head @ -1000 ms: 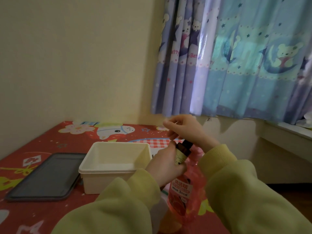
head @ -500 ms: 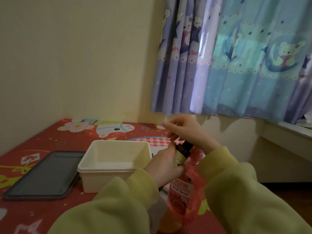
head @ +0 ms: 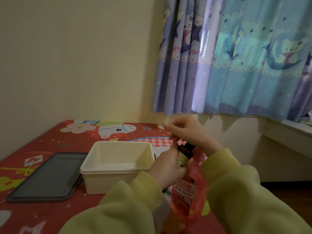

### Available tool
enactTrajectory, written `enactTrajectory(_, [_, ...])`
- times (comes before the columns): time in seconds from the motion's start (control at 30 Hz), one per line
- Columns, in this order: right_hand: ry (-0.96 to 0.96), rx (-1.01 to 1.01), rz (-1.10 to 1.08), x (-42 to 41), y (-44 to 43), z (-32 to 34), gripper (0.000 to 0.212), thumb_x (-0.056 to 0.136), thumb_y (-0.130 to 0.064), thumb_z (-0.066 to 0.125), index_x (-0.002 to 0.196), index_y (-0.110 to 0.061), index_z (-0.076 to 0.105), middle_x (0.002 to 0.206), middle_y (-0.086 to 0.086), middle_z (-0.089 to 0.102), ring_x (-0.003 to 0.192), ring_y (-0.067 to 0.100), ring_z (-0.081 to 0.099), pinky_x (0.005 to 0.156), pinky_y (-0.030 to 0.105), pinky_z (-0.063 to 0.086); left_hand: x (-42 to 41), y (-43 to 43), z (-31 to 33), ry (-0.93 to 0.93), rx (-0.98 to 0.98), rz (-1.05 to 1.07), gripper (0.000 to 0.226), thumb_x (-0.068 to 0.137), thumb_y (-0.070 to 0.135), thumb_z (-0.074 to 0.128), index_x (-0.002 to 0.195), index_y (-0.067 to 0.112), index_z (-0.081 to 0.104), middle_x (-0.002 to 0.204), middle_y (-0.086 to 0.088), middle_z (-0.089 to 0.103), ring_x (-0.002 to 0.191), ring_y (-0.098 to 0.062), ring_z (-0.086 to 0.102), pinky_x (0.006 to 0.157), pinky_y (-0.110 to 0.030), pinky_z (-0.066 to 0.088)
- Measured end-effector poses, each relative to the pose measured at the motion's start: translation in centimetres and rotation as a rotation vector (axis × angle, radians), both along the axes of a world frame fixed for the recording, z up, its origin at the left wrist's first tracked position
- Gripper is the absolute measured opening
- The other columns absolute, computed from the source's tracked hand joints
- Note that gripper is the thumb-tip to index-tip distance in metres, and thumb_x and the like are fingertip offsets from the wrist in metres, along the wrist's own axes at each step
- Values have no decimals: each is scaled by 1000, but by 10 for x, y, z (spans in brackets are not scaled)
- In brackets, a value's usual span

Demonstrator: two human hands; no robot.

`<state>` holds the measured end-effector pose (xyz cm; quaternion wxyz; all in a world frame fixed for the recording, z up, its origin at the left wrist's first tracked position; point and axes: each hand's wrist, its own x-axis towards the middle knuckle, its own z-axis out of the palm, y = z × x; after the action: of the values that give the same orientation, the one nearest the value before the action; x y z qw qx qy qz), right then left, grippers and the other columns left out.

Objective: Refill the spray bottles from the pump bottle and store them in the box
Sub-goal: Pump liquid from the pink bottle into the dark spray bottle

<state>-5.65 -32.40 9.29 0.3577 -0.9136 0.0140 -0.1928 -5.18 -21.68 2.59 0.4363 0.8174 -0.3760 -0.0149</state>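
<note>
My left hand [head: 166, 168] grips a small dark spray bottle [head: 184, 153] with a pale label, held tilted above the table. My right hand [head: 187, 132] is over the bottle's top with fingers curled, pinching something small and blurred that I cannot make out. Behind and below the hands stands a pink pump bottle [head: 189, 195] with a white label; its pump head is hidden by my hands. A cream plastic box [head: 116, 171] sits open and empty to the left of my hands.
A dark grey lid or tray [head: 45, 178] lies flat left of the box on the red cartoon-print table cover [head: 50, 141]. Walls close the far side, a blue curtain [head: 236, 65] hangs at the right, and the table's right edge drops to the floor.
The hands and small bottle stay nearly in place; my right hand's fingers have shifted slightly over the bottle's top. The view has tilted a little.
</note>
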Motion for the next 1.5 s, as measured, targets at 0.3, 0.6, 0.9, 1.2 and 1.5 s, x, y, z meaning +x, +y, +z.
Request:
enactTrajectory(0.3, [46,-49,22,0,7,17,29,86,-44,60,85,-16,67,75,0,71,74,18,68,72,32,54,4,6,10,-107,2,13,55,77,19,59,127,21,34,87,-5,64,74,-21,62,66,-39,51])
enactTrajectory(0.6, [-10,-104,-45,7,-3,-3,37,77,-61,58,74,-25,65,69,-3,71,72,13,69,79,43,56,2,0,-2,-71,-3,11,61,80,18,61,132,23,29,75,7,55,67,-17,57,62,-33,48])
enactTrajectory(0.9, [88,-173,4,4,0,5,31,83,-52,60,82,-21,67,82,2,72,81,17,68,78,34,56,2,3,6,-60,51,-2,52,77,17,59,124,20,35,85,-4,63,74,-21,62,65,-38,51])
enactTrajectory(1.2, [-21,-80,-6,4,0,4,37,81,-59,55,81,-24,66,72,-3,72,72,11,70,80,40,57,4,0,-2,-63,-28,12,32,80,19,61,105,18,40,78,0,59,64,-14,55,51,-23,39])
enactTrajectory(1.5, [-9,-20,1,2,1,0,43,84,-56,55,84,-15,66,72,2,72,68,15,70,72,33,56,0,1,-2,-50,-6,-3,30,80,18,60,101,19,39,73,3,55,61,-11,53,51,-23,37])
